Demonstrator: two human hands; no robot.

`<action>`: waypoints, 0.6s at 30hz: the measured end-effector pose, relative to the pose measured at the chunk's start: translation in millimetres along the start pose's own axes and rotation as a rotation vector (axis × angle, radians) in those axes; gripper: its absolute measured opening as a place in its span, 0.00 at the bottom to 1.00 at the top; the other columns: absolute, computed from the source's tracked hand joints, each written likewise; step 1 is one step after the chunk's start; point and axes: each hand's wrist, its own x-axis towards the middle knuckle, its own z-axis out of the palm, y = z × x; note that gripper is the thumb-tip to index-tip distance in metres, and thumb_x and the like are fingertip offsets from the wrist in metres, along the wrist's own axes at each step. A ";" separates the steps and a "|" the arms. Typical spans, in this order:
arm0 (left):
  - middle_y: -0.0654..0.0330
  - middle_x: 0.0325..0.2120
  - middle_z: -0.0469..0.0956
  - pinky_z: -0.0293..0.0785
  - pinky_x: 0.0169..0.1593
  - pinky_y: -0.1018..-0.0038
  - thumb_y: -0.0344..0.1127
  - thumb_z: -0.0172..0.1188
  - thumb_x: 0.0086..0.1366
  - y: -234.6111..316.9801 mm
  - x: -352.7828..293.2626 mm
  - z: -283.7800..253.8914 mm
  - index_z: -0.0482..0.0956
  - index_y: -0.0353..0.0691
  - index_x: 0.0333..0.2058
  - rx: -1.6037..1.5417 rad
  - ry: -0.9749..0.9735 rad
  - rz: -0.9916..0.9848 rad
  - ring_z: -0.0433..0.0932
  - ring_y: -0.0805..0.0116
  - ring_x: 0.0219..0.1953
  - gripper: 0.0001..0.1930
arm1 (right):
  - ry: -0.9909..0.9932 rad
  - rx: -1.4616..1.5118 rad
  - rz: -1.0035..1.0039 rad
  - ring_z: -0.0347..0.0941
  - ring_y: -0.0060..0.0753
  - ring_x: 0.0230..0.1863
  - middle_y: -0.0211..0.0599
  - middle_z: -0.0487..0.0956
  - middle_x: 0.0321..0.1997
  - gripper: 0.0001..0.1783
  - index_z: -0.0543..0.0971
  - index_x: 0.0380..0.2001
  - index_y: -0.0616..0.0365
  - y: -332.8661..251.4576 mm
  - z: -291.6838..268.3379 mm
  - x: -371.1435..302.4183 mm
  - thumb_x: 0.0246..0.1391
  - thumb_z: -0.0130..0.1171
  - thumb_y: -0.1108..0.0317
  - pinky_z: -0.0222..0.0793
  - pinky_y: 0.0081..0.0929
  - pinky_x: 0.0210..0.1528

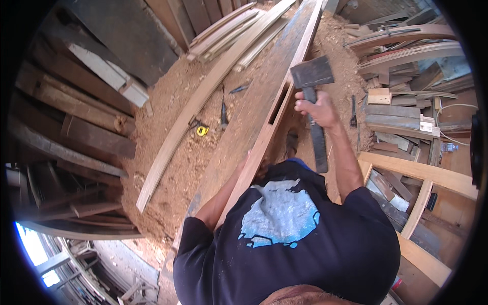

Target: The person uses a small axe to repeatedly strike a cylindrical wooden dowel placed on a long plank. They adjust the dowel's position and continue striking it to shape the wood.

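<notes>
My right hand [321, 109] is wrapped round the handle of a dark, square-headed mallet [312, 71], close below its head. The rest of the handle runs down past my wrist. The mallet head is beside a long wooden beam [262, 140], near a deep, narrow slot [279, 104] cut into it. My left forearm reaches along the beam, and a small part of my left hand [246, 160] shows at its side. The fingers of that hand are hidden by the timber. Beneath the beam lies a broad, worn plank [223, 152].
Sawdust and shavings cover the floor. A curved board [190, 112], a yellow tape measure [202, 130] and a dark slim tool [223, 111] lie left of the plank. Stacked timber [401, 119] and a wooden frame [419, 208] stand right. Boards [76, 101] lean at left.
</notes>
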 end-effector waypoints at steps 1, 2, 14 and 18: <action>0.56 0.41 0.76 0.75 0.36 0.68 0.72 0.44 0.68 -4.5 2.5 -22.7 0.73 0.41 0.58 -0.049 -0.079 -0.006 0.77 0.60 0.37 0.39 | -0.035 -0.081 -0.030 0.80 0.25 0.30 0.35 0.82 0.30 0.15 0.79 0.41 0.66 -25.3 3.5 -11.6 0.54 0.67 0.68 0.76 0.25 0.33; 0.56 0.45 0.76 0.76 0.38 0.67 0.72 0.44 0.68 -9.2 4.1 -23.1 0.71 0.41 0.60 0.030 -0.004 0.040 0.77 0.59 0.40 0.40 | -0.056 -0.160 -0.063 0.81 0.30 0.31 0.37 0.82 0.31 0.18 0.78 0.45 0.68 -45.3 5.4 -25.7 0.55 0.67 0.68 0.77 0.27 0.36; 0.51 0.60 0.72 0.75 0.58 0.66 0.55 0.45 0.76 9.6 15.9 81.8 0.58 0.36 0.69 0.823 0.673 0.257 0.75 0.61 0.57 0.34 | -0.309 -0.773 -0.363 0.77 0.67 0.45 0.62 0.81 0.38 0.21 0.74 0.47 0.67 -69.8 41.1 -64.2 0.59 0.60 0.60 0.72 0.53 0.51; 0.46 0.65 0.65 0.70 0.63 0.66 0.64 0.47 0.72 12.9 22.1 152.6 0.48 0.35 0.73 0.720 0.569 0.185 0.69 0.56 0.65 0.44 | -0.144 -0.711 -0.475 0.78 0.66 0.46 0.62 0.81 0.39 0.22 0.73 0.50 0.65 -85.7 47.7 -79.7 0.59 0.60 0.61 0.72 0.54 0.50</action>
